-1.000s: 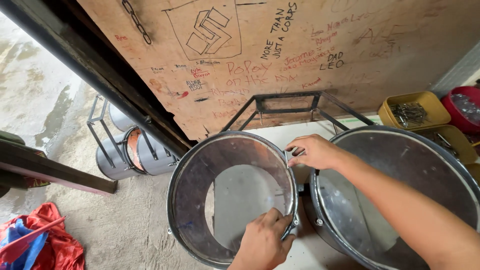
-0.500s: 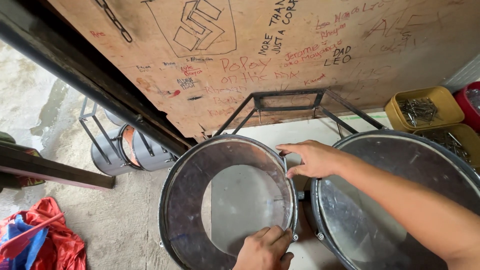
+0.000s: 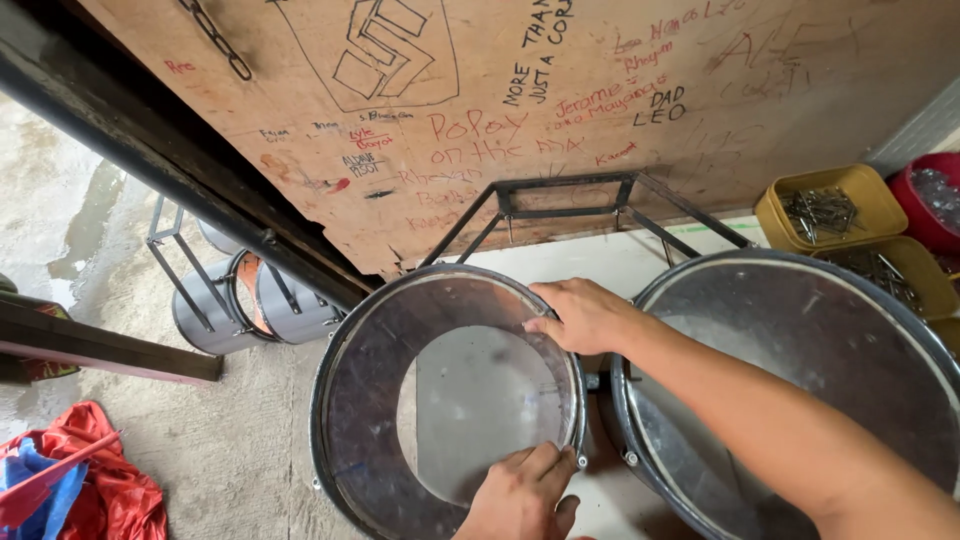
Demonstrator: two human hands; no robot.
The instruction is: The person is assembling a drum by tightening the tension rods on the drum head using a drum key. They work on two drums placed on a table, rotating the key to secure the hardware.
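Note:
A small drum (image 3: pixel 370 400) with a clear plastic head and a metal hoop stands low in the middle. My left hand (image 3: pixel 520 495) rests on its near rim at the bottom edge of the view, fingers curled over the hoop. My right hand (image 3: pixel 582 315) reaches in from the right and grips the far right part of the same rim, fingertips on the clear head. A larger drum (image 3: pixel 800 340) with a clear head stands right beside it, under my right forearm.
A scribbled plywood board (image 3: pixel 560 110) leans behind the drums, with a black metal frame (image 3: pixel 570 190) before it. Yellow tubs of nails (image 3: pixel 820 205) and a red bowl (image 3: pixel 930 195) stand at right. Grey cans in a rack (image 3: pixel 250 300), a wooden beam (image 3: pixel 100 350) and red-blue cloth (image 3: pixel 70 490) lie at left.
My right hand has slid a little leftward along the small drum's rim, onto the head's edge. My left hand stays on the near rim. The view has drifted slightly.

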